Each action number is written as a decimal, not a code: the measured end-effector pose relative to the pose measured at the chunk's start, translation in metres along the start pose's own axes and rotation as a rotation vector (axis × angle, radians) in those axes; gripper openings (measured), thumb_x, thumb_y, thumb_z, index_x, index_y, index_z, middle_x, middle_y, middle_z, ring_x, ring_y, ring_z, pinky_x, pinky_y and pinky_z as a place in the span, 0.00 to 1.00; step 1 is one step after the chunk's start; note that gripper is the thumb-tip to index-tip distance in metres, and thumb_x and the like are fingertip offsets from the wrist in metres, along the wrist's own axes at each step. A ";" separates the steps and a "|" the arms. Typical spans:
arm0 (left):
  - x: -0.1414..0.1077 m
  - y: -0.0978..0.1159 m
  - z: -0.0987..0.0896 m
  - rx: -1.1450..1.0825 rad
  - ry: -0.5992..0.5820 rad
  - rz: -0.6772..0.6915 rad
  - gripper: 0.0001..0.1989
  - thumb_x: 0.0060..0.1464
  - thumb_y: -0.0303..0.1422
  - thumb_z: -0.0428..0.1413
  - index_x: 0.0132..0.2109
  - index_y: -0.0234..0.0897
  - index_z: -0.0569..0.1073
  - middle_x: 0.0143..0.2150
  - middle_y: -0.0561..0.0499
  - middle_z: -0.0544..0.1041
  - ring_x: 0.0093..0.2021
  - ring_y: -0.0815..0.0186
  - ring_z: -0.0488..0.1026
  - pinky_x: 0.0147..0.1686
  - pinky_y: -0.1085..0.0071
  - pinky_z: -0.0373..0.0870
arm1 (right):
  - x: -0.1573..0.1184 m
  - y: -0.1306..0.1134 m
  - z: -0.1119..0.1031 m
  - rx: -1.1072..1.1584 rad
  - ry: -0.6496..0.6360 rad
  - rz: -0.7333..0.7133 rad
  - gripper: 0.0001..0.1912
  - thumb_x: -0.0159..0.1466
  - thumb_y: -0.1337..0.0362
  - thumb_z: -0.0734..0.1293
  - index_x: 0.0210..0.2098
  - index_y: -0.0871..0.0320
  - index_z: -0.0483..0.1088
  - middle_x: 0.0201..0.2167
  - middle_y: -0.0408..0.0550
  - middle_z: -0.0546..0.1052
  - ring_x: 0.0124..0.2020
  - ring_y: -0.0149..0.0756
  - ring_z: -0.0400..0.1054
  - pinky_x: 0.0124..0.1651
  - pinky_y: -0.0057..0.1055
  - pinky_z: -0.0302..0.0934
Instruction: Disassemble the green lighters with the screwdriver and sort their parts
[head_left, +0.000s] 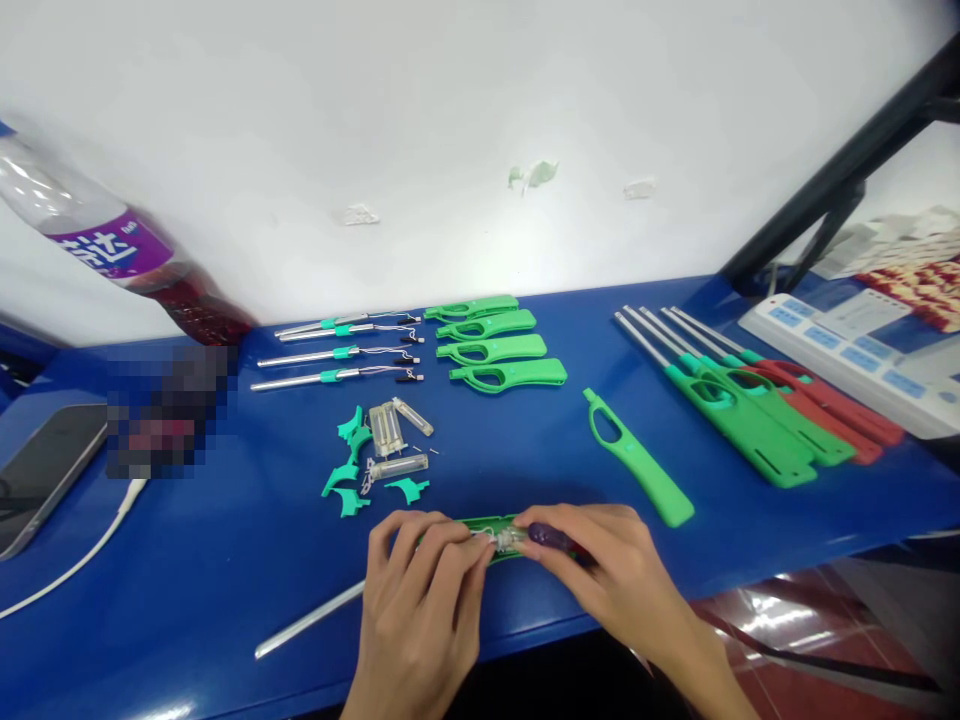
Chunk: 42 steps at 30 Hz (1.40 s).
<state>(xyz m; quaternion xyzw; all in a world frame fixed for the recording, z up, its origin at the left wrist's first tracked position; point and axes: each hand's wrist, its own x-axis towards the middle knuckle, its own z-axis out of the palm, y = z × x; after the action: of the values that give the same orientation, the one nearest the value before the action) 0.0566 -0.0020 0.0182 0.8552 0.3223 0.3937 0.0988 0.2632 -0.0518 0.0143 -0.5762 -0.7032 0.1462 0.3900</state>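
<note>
Grasping the slender, hollow green plastic shell (486,523) together, the left hand (424,590) and right hand (611,570) have curled fingers.

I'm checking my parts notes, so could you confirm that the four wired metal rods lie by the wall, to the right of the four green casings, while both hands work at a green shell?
Not quite: the head view shows the four wired metal rods to the left of the four green casings. The left hand and right hand are indeed at a green shell.
</note>
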 end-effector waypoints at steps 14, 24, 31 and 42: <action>-0.001 -0.002 -0.002 -0.043 -0.008 -0.036 0.11 0.66 0.15 0.57 0.46 0.35 0.75 0.40 0.49 0.79 0.42 0.64 0.74 0.48 0.60 0.68 | 0.001 -0.001 0.000 0.028 -0.018 0.006 0.08 0.77 0.58 0.66 0.47 0.51 0.76 0.39 0.39 0.87 0.35 0.33 0.83 0.38 0.27 0.71; 0.001 -0.007 -0.003 0.131 0.260 -0.175 0.08 0.64 0.19 0.63 0.47 0.34 0.77 0.39 0.50 0.80 0.39 0.66 0.77 0.43 0.64 0.70 | 0.000 -0.001 0.001 0.019 -0.015 0.000 0.08 0.77 0.59 0.66 0.47 0.52 0.77 0.40 0.40 0.87 0.36 0.33 0.83 0.38 0.27 0.71; 0.000 -0.007 -0.003 0.111 0.198 -0.133 0.09 0.66 0.17 0.59 0.49 0.32 0.78 0.42 0.47 0.80 0.42 0.65 0.76 0.46 0.63 0.69 | 0.002 -0.001 0.001 0.010 -0.006 -0.009 0.08 0.77 0.58 0.65 0.47 0.52 0.77 0.39 0.39 0.86 0.35 0.32 0.83 0.38 0.27 0.70; -0.003 -0.004 0.001 0.080 -0.030 0.013 0.13 0.65 0.15 0.58 0.49 0.36 0.80 0.41 0.49 0.82 0.45 0.59 0.72 0.51 0.56 0.64 | 0.001 0.001 0.001 0.040 0.022 0.013 0.03 0.75 0.62 0.68 0.48 0.50 0.74 0.39 0.35 0.85 0.36 0.27 0.81 0.42 0.24 0.69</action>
<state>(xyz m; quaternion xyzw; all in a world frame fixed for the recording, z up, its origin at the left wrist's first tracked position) 0.0539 -0.0009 0.0144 0.8663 0.3309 0.3682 0.0667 0.2627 -0.0507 0.0131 -0.5743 -0.6920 0.1565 0.4085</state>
